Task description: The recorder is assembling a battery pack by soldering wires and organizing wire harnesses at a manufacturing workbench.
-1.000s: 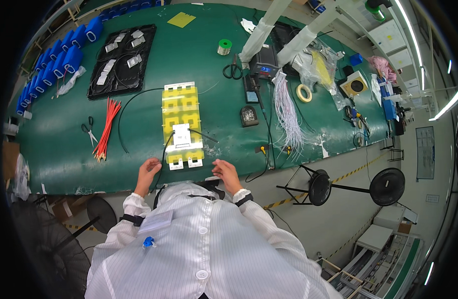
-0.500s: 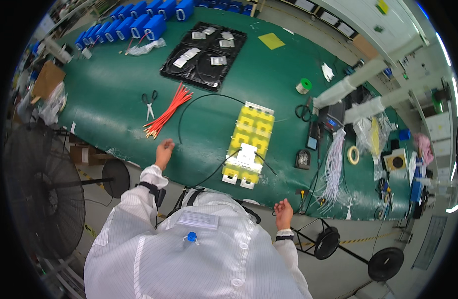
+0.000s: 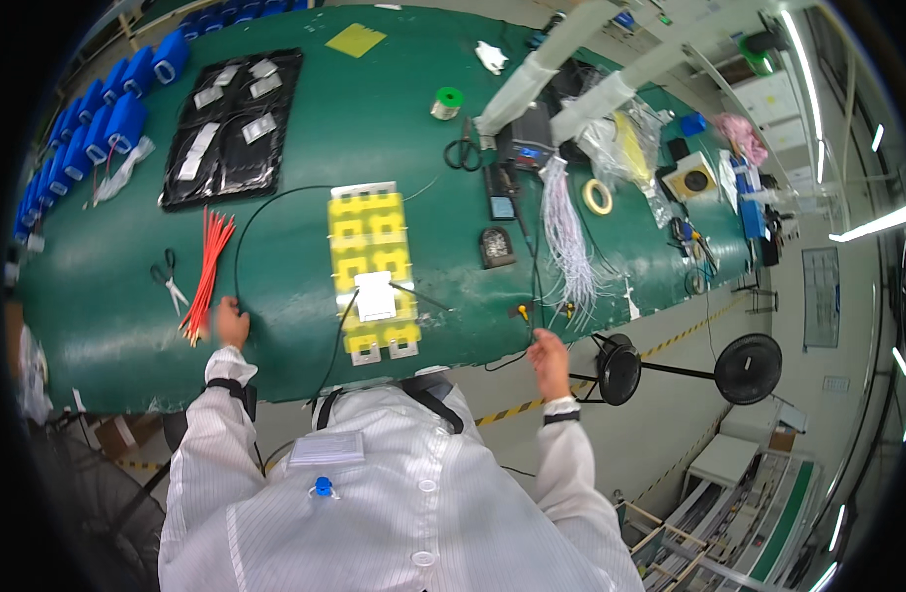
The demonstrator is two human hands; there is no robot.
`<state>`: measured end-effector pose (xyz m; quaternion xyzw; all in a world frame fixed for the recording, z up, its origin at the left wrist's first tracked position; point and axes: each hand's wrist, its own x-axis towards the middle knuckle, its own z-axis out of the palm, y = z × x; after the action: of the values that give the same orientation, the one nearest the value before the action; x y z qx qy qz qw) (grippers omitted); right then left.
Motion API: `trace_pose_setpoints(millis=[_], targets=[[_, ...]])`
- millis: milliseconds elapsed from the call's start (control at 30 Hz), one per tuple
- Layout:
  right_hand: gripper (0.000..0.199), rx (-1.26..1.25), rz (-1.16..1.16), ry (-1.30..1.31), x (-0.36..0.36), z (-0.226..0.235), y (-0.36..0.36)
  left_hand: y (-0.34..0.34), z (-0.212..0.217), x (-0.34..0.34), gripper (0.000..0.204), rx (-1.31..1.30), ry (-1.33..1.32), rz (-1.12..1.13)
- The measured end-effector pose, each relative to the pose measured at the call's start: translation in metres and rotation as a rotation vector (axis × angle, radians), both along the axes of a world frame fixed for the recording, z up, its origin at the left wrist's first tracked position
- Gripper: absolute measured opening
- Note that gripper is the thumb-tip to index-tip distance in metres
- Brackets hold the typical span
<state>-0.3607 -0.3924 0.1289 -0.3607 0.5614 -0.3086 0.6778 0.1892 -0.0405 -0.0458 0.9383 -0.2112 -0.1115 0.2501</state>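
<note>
My left hand (image 3: 232, 326) is over the table's near left part, beside a bundle of red wires (image 3: 210, 266) and at the lower end of a thin black cable (image 3: 248, 227). Its fingers are partly smeared, so a grip on the cable cannot be made out. The cable curves to the top of a yellow battery pack (image 3: 346, 264) with metal tabs and a white plate (image 3: 376, 296). My right hand (image 3: 549, 365) hangs at the front edge, fingers loosely apart, near a black cord and a yellow-and-black tool (image 3: 521, 312). Scissors (image 3: 167, 280) lie left of the wires.
A black tray (image 3: 231, 133) with small white packets and blue cases (image 3: 127, 120) stand far left. On the right are a solder spool (image 3: 447, 104), black scissors (image 3: 463, 153), a soldering station (image 3: 528, 138), white wires (image 3: 568, 237) and a tape roll (image 3: 598, 196). Stools (image 3: 748, 369) stand below.
The view has swung right, so the table things sit further left. My left hand has come nearer the red wires and the cable's end. My right hand has risen to the table's front edge.
</note>
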Motion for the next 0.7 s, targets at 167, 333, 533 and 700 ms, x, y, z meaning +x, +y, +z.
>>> trace_pose_setpoints(millis=[167, 333, 533, 700], targets=[[0.019, -0.2, -0.08, 0.139, -0.033, 0.027, -0.128, 0.022, -0.012, 0.001, 0.044, 0.021, -0.074, 0.198], [0.026, -0.28, 0.115, 0.267, -0.001, -0.006, -0.24, 0.041, 0.01, -0.057, 0.048, -0.33, -0.022, 0.403], [0.039, -0.337, 0.313, 0.331, 0.053, -0.088, -0.358, 0.033, 0.079, -0.246, 0.033, -0.531, 0.047, 0.511], [0.061, -0.439, 0.345, 0.839, 0.133, -0.125, -0.365, 0.059, 0.124, -0.414, 0.025, -0.24, 0.197, 0.607]])
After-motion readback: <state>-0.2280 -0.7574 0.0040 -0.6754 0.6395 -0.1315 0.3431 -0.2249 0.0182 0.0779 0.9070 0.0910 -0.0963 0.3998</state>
